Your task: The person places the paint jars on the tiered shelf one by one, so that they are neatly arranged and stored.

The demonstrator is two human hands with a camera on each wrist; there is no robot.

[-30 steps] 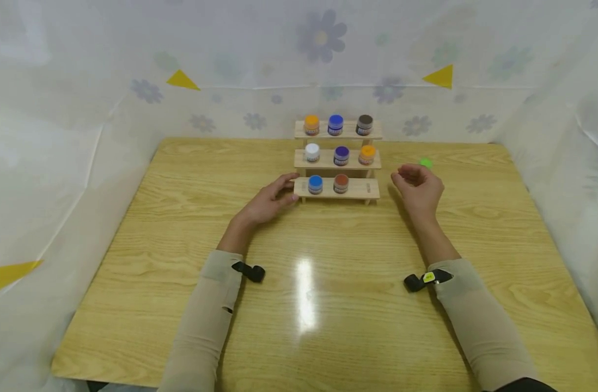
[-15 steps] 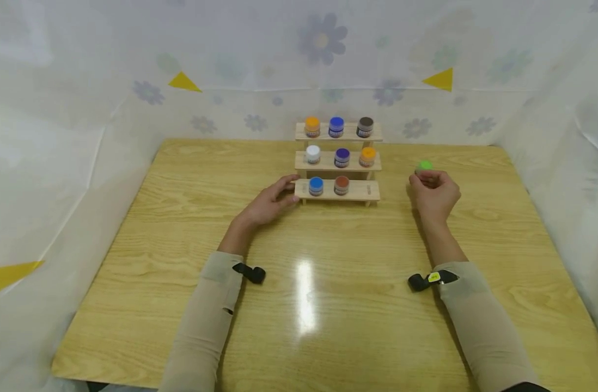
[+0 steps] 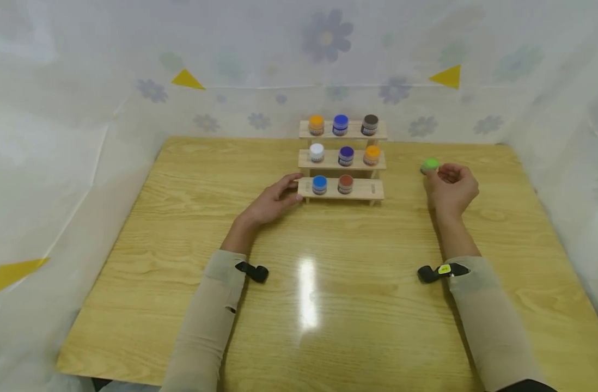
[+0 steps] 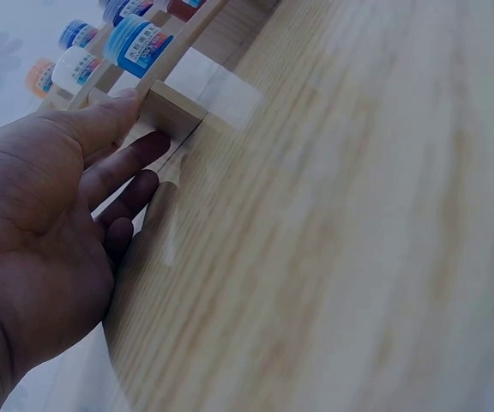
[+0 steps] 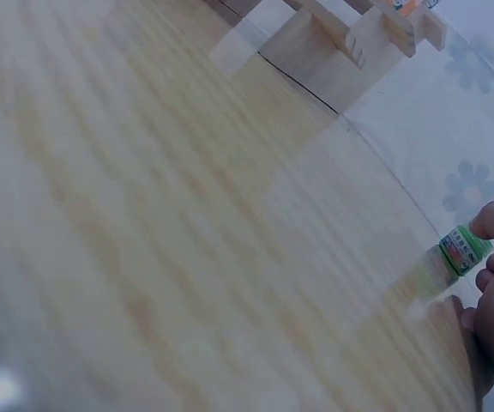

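Observation:
My left hand (image 3: 272, 201) holds the left end of the lowest board of a three-tier wooden display rack (image 3: 360, 189), thumb at the front corner and fingers behind. Its palm and loosely bent fingers show in the left wrist view. Paint jars stand on the boards, among them a blue jar (image 3: 319, 185) and a brown jar (image 3: 345, 184) on the lowest. My right hand (image 3: 453, 190) is at a green-lidded paint jar (image 3: 430, 165) on the table. In the right wrist view the thumb is by the lid of the green jar (image 5: 463, 251); the other fingers are loosely bent and partly hidden.
The middle tier bears a white jar (image 3: 316, 153), a purple jar (image 3: 346, 156) and an orange jar (image 3: 372, 155). Another orange jar (image 3: 316, 125), a blue-lidded jar (image 3: 340, 125) and a black jar (image 3: 370, 125) stand on top. A flowered curtain (image 3: 260, 49) hangs behind the wooden table (image 3: 367, 305).
My right hand has moved right, from beside the rack to the green jar, with the thumb now close to it. The left hand stays at the rack's end.

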